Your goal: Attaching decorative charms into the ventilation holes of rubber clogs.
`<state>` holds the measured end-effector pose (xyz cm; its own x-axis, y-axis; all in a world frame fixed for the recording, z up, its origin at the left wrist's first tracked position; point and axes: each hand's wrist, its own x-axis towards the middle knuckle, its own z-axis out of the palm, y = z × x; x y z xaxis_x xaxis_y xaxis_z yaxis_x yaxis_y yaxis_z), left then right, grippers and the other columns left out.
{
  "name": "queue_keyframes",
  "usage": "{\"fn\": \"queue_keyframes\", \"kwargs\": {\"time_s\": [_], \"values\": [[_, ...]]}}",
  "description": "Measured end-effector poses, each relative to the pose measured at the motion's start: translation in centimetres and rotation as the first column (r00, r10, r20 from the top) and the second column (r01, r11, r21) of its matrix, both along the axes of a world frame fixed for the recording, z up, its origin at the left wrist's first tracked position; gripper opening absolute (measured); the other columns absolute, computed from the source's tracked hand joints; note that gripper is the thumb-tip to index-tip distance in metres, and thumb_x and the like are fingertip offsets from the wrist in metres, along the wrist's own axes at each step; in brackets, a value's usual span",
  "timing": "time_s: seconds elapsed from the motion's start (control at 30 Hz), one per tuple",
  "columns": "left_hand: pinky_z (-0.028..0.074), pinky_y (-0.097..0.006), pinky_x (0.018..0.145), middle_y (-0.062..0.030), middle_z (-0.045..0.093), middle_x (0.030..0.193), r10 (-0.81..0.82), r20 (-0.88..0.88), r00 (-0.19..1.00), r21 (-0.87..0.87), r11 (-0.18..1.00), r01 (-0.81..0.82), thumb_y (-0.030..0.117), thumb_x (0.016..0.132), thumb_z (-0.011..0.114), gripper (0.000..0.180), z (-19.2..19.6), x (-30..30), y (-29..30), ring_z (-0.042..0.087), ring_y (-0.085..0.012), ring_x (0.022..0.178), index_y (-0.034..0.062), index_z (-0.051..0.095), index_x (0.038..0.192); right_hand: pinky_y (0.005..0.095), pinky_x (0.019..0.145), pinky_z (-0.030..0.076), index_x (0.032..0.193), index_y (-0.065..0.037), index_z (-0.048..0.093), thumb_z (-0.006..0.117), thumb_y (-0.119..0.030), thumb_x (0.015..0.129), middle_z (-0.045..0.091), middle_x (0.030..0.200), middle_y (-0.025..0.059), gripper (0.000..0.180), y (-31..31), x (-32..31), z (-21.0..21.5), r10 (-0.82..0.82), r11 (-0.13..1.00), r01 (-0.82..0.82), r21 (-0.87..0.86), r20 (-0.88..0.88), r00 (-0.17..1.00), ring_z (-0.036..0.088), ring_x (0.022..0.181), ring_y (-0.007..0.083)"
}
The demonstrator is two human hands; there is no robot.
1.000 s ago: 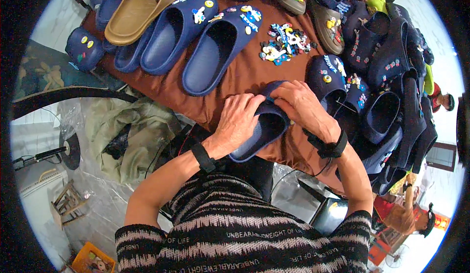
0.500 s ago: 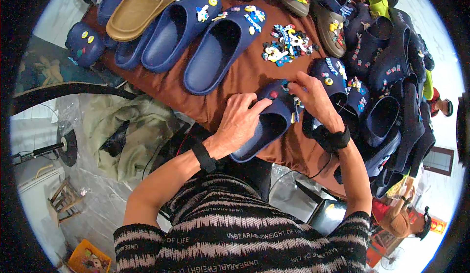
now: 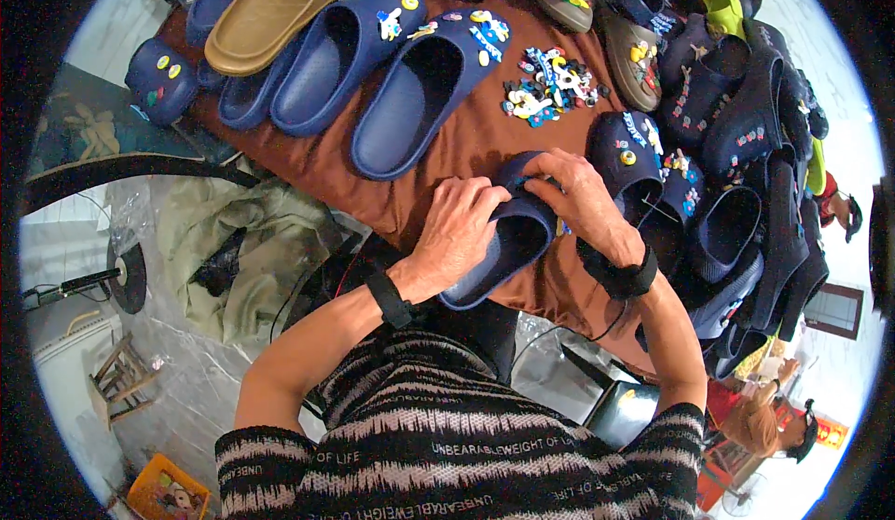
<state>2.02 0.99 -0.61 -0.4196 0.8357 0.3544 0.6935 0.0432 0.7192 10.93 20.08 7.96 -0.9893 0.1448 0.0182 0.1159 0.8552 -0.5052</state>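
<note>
A navy blue clog (image 3: 508, 252) rests at the near edge of the cloth-covered table, heel toward me. My left hand (image 3: 454, 239) grips its left side, thumb and fingers closed on the edge of the upper. Over the toe, my right hand (image 3: 580, 198) is bent with its fingertips pinched against the top of the upper. A bit of blue shows under those fingertips; what they hold is too small and covered to name. Beyond the clog lies a pile of small colourful shoe charms (image 3: 550, 87).
Navy clogs with charms (image 3: 406, 101) stand at the left, a tan clog (image 3: 270, 17) on top of them. More dark clogs (image 3: 727, 217) crowd the right side beside a brown clog (image 3: 634, 63). Another person (image 3: 769, 427) is at the lower right.
My right hand has moved left across the clog's toe and now covers the red charm that was visible there. My left hand has stayed on the clog's side.
</note>
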Motion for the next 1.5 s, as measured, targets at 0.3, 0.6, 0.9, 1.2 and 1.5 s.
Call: {"fn": "queue_keyframes", "kwargs": {"time_s": [0.3,0.6,0.9,1.2,1.5], "values": [[0.039,-0.050,0.105,-0.0156,0.053,0.121,0.016,-0.046,0.999,-0.008,1.000,-0.016,0.002,0.081,0.067,0.044,-0.2,0.1,0.0,0.051,-0.0380,0.116,0.0065,0.056,0.123,0.0411,0.093,0.046,0.086,-0.011,0.067,0.062,-0.012,0.082,0.062,0.089,0.0078,0.006,-0.6,-0.5,0.3,0.271,0.852,-0.267,0.450,0.058,0.961,0.063,0.096,0.0273],[0.036,-0.051,0.107,-0.0146,0.053,0.121,0.025,-0.119,0.993,-0.036,0.999,-0.029,0.004,0.081,0.067,0.041,-0.8,0.3,0.1,0.051,-0.0362,0.115,0.0058,0.057,0.122,0.0416,0.096,0.047,0.091,-0.011,0.072,0.060,-0.010,0.082,0.064,0.096,0.0083,0.015,-1.1,0.2,1.1,0.264,0.837,-0.314,0.448,0.172,0.949,0.062,0.103,0.0273],[0.035,-0.051,0.108,-0.0131,0.054,0.119,0.020,-0.130,0.991,-0.029,0.999,-0.024,0.002,0.080,0.067,0.041,-0.5,0.3,0.2,0.052,-0.0343,0.116,0.0067,0.057,0.120,0.0431,0.100,0.047,0.103,-0.012,0.073,0.061,-0.005,0.079,0.067,0.109,0.0112,0.028,-0.2,0.2,0.8,0.192,0.929,-0.265,0.257,0.278,0.941,0.060,0.112,0.0320],[0.033,-0.053,0.110,-0.0145,0.054,0.120,-0.011,-0.054,0.998,-0.020,1.000,0.010,0.001,0.081,0.066,0.046,-0.2,0.1,0.0,0.052,-0.0340,0.119,0.0061,0.053,0.124,0.0399,0.086,0.053,0.109,0.001,0.068,0.060,-0.005,0.093,0.071,0.104,0.0189,0.018,2.9,0.9,1.8,-0.101,0.973,0.122,-0.195,0.115,0.988,0.068,0.100,0.0356],[0.032,-0.054,0.110,-0.0156,0.054,0.123,-0.025,-0.061,0.998,-0.100,0.995,0.019,0.005,0.083,0.067,0.060,1.1,0.2,1.1,0.052,-0.0348,0.119,0.0069,0.048,0.140,0.0466,0.092,0.049,0.107,-0.012,0.073,0.067,-0.013,0.088,0.067,0.106,0.0133,0.020,3.8,-1.3,-0.4,0.257,0.961,-0.264,0.084,0.083,0.963,0.062,0.107,0.0365]]}}
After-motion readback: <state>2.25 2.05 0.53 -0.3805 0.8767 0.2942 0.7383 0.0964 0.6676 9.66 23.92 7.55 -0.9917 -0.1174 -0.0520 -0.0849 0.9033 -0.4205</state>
